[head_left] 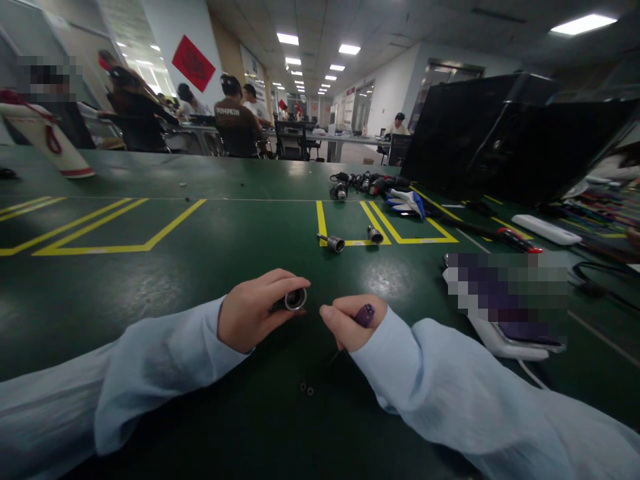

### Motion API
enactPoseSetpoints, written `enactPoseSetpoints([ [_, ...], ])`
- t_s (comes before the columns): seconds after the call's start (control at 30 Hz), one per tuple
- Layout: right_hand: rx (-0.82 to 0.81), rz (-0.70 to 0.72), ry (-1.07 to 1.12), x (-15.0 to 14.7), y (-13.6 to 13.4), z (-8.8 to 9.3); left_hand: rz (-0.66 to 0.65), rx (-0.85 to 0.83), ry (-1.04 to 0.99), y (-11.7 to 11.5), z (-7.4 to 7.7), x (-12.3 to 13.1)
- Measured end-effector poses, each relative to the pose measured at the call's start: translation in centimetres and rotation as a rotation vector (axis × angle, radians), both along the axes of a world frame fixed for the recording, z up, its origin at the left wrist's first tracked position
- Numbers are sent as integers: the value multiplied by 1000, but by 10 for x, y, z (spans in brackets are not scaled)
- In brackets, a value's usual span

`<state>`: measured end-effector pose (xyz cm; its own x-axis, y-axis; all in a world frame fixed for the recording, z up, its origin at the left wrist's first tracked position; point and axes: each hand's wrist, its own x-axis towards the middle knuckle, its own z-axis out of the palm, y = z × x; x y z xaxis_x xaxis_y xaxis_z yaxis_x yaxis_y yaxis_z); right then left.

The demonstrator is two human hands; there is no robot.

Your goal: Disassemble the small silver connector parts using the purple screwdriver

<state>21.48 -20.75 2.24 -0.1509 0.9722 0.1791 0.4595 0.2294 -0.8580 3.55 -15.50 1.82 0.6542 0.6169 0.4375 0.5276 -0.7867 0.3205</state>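
My left hand [253, 310] is closed round a small metal cylindrical part [295, 299], held just above the green table [150, 287] with its open end facing me. My right hand [350, 323] is closed round a tool with a purple handle [365, 315]; its thin dark shaft [336, 355] points down toward the table. The two hands are close together, a few centimetres apart. Two tiny dark pieces [306, 388] lie on the table just in front of my hands.
Two more metal parts [334, 242] [375, 234] lie on yellow floor-tape lines. Further back are dark tools [360, 183], gloves [407, 201], a red-handled screwdriver [517, 240] and a large black case [500, 133]. A white device [505, 333] sits to the right. People sit at far tables.
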Motion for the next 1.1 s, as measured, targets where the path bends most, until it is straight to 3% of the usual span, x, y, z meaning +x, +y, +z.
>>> enactPoseSetpoints([
  [0.1,122,17,-73,-1,-1,0,34,-124,-140,3,-3,0],
  [0.27,-172,-6,204,2,6,-2,25,-592,-407,11,-7,1],
  [0.33,-209,17,361,5,10,-2,8,-742,-471,13,-7,0],
  [0.4,-110,11,440,8,13,-3,7,-817,-516,14,-5,-1],
  [0.47,98,-26,404,8,14,-5,33,-851,-545,13,-3,-1],
  [0.6,595,19,76,5,13,-7,126,-864,-583,8,-1,1],
  [0.7,821,150,-156,1,13,-7,171,-875,-608,4,1,3],
  [0.83,949,179,-274,-1,12,-8,196,-865,-654,-1,5,7],
  [1.1,983,196,-378,-3,14,-8,223,-829,-679,-3,6,10],
])
